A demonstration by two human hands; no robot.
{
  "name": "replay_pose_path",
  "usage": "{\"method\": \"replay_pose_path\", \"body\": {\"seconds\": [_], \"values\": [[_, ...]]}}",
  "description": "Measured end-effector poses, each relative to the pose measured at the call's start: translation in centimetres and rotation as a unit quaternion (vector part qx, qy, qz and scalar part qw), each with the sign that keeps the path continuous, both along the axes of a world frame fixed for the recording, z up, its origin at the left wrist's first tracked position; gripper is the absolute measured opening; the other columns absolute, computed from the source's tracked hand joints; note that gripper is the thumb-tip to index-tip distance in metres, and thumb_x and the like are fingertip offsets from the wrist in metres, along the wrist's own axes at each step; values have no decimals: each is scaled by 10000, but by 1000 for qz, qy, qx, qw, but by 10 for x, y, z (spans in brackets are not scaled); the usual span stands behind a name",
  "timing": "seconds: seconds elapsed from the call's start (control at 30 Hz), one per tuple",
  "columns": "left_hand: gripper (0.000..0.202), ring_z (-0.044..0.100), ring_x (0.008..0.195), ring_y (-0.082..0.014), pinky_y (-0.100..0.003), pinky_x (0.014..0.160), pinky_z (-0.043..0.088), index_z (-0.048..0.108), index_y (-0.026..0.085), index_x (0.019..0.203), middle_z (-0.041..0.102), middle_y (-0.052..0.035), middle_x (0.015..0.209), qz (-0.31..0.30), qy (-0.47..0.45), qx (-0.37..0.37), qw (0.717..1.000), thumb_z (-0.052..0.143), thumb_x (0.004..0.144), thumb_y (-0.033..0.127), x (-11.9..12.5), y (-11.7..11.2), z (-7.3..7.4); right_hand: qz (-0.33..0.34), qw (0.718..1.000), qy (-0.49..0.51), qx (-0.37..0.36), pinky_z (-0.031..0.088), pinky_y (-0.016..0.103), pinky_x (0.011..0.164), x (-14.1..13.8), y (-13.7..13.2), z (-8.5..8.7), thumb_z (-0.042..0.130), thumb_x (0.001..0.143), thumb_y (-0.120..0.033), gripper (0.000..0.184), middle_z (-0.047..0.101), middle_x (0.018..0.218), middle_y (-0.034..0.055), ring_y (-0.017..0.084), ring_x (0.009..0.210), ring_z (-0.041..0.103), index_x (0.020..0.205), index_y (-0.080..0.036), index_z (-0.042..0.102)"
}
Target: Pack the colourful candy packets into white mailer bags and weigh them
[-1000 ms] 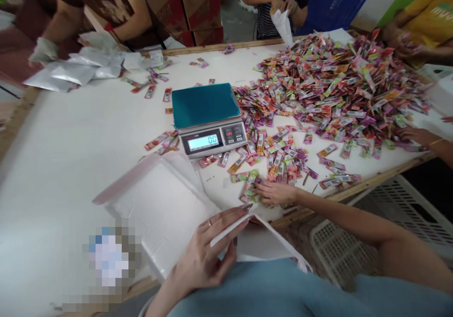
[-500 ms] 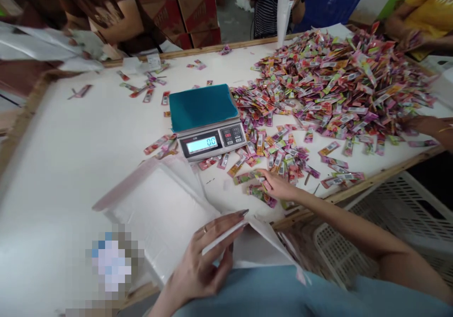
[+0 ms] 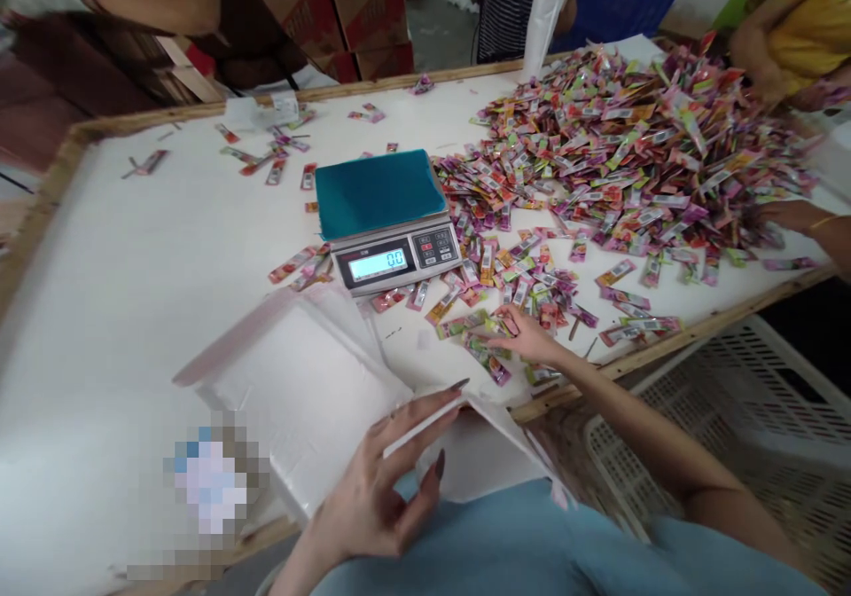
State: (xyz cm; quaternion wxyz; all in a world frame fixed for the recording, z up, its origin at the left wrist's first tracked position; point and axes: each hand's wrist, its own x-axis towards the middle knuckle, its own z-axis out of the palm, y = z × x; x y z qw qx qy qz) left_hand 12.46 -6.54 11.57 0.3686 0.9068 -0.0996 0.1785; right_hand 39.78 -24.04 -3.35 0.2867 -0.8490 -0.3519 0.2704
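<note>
My left hand (image 3: 392,467) grips the rim of a white plastic bag (image 3: 485,454) between its fingers, with the thumb apart from them. The bag's mouth gapes against my front. Over small colourful candy sachets (image 3: 488,356) near the table's front edge, my right hand (image 3: 528,337) reaches with thumb and fingers apart. I see nothing held in it, though its fingertips are at the sachets. A stack of flat white bags (image 3: 312,374) lies left of my left hand. Behind it stands a digital scale (image 3: 392,223) reading 0.0, its teal plate bare.
A large heap of sachets (image 3: 638,152) covers the table's right side. Loose sachets (image 3: 272,157) lie at the back left. White plastic crates (image 3: 724,401) stand below the front edge. Several people are around the table; one hand (image 3: 791,215) touches the heap. Cartons (image 3: 369,15) are stacked behind.
My right hand's fingers have parted, and the sachet pinched in them is no longer seen there. My left thumb has moved away from the fingers. The person at the back left has shifted.
</note>
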Motion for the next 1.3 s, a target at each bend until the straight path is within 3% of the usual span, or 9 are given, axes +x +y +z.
{"method": "replay_pose_path", "body": {"seconds": [0.2,0.37,0.47,0.57,0.67,0.8,1.0,1.1,1.3], "values": [[668,596,1394,-218,-356,1120,542,492,154,1522,650,-148,1464,-2,-15,20,1000,527,863,48,-8,3,-3,9,1000,-1,-24,441,292,743,3,7,2,709,793,-262,161,587,787,9,196,766,574,749,-206,565],[637,582,1405,-191,-314,1139,517,525,132,1487,661,-150,1448,2,-24,20,1000,505,858,36,-6,1,-4,51,996,-66,-26,472,340,935,-21,6,14,642,864,-247,125,631,1072,98,253,1029,598,965,-173,648],[631,599,1386,-199,-325,1130,526,527,130,1486,674,-159,1427,4,-28,23,999,498,861,45,-4,1,-4,94,984,-105,-110,480,343,916,-64,12,11,581,902,-187,258,642,1133,142,273,1062,598,1143,-154,665],[645,631,1351,-216,-351,1092,562,512,145,1496,685,-163,1410,-3,-22,14,1000,493,859,44,-3,0,-3,139,979,-118,-90,493,344,920,-83,22,5,536,927,-151,454,666,1194,136,262,1076,610,1381,-154,552],[681,647,1334,-235,-382,1076,580,482,167,1525,686,-163,1409,-4,-14,-3,1000,497,856,40,-3,0,-2,173,968,-169,-64,512,369,935,-61,36,4,569,892,-122,531,679,1222,145,276,1101,614,1419,-141,510],[757,636,1352,-258,-407,1070,590,418,201,1578,659,-159,1450,-13,-15,-37,999,499,844,33,-2,-2,0,208,952,-210,-76,517,445,943,-25,57,10,647,819,-86,341,683,1164,193,351,1129,602,1158,-126,658],[789,626,1367,-252,-400,1093,580,416,211,1577,654,-145,1461,-19,-27,-52,998,503,819,8,1,-2,2,300,915,-262,-60,421,504,1075,-25,90,11,523,863,-14,341,628,1342,193,343,1282,520,1146,-148,658],[794,619,1375,-249,-402,1093,583,424,195,1567,658,-143,1456,-19,-33,-53,998,499,800,6,2,-1,1,247,937,-238,-72,447,431,1000,-27,98,6,540,880,-59,313,691,1136,141,310,1139,581,1159,-157,642],[808,622,1374,-234,-386,1102,576,414,203,1572,664,-124,1452,-25,-35,-58,997,495,794,0,4,2,0,21,959,-253,-123,484,443,921,-19,110,-5,667,913,-288,392,674,1181,199,361,1127,597,1268,-144,584]]}}
